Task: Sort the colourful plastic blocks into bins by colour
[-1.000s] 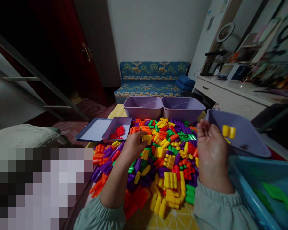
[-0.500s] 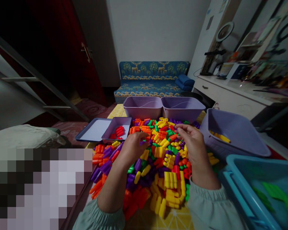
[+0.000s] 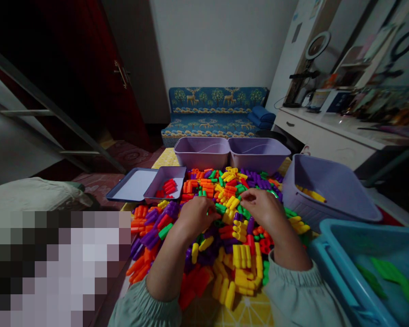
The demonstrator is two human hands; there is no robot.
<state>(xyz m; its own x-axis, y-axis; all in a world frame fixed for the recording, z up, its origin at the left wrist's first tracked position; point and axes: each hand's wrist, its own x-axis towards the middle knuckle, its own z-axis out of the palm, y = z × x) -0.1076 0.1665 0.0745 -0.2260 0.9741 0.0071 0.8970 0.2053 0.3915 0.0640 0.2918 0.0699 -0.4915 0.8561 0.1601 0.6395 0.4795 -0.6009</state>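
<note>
A heap of plastic toy building pieces (image 3: 242,256) in yellow, orange, purple, green and red covers the table in front of me. Over the middle left of the heap is my left hand (image 3: 198,212), its fingers curled down among green and purple pieces. My right hand (image 3: 263,205) reaches in from the right with thumb and fingertips drawn together beside yellow and green pieces. Whatever lies between the fingertips of either hand is too small or hidden to make out.
Two lilac bins (image 3: 202,156) stand behind the heap. Another lilac bin (image 3: 330,193) on the right holds yellow pieces. A blue tub (image 3: 341,231) at lower right contains green pieces. On the left, a shallow box (image 3: 149,196) holding red pieces adjoins a flat lid (image 3: 129,185).
My right hand has moved down and left, its fingers closing together. The left hand has shifted slightly right and lower. A green piece now shows left of my left wrist.
</note>
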